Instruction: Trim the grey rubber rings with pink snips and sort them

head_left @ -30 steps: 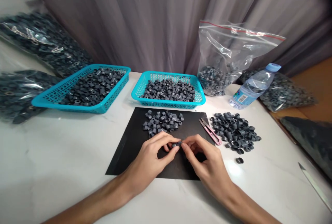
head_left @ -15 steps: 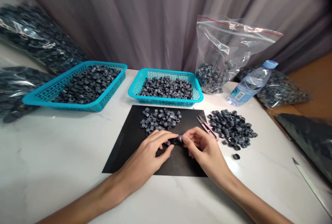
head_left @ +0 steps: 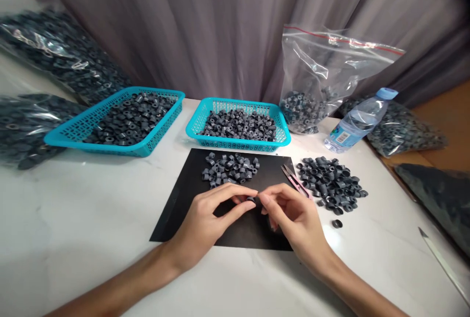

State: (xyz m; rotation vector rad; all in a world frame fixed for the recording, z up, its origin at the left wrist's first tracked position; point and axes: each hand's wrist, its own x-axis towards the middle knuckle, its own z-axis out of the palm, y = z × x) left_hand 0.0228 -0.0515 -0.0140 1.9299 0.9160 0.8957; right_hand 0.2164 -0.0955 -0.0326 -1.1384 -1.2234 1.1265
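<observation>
Over the black mat (head_left: 176,209), my left hand (head_left: 209,216) pinches a small dark ring-shaped piece (head_left: 251,199) between thumb and fingers. My right hand (head_left: 297,216) is closed right beside it, thumb and forefinger pressed together; whatever lies between those fingertips is hidden. A bit of something dark shows below its curled fingers. Just beyond my hands lies a heap of small grey plastic pieces with holes (head_left: 231,168). Pink-handled thread snips (head_left: 296,182) rest near my right hand, beside a pile of dark ring-shaped caps (head_left: 330,182).
Two turquoise baskets (head_left: 137,149) (head_left: 238,146) hold more grey pieces. A zip bag (head_left: 312,62) and a water bottle (head_left: 358,124) stand at the back right. Filled bags (head_left: 62,57) flank the left. A single cap (head_left: 337,224) and a pointed blade (head_left: 440,260) lie at right.
My left thumb and fingers have closed around the dark ring-shaped piece. My right fingertips have come off the shiny grey piece they touched before. The whole view has shifted slightly.
</observation>
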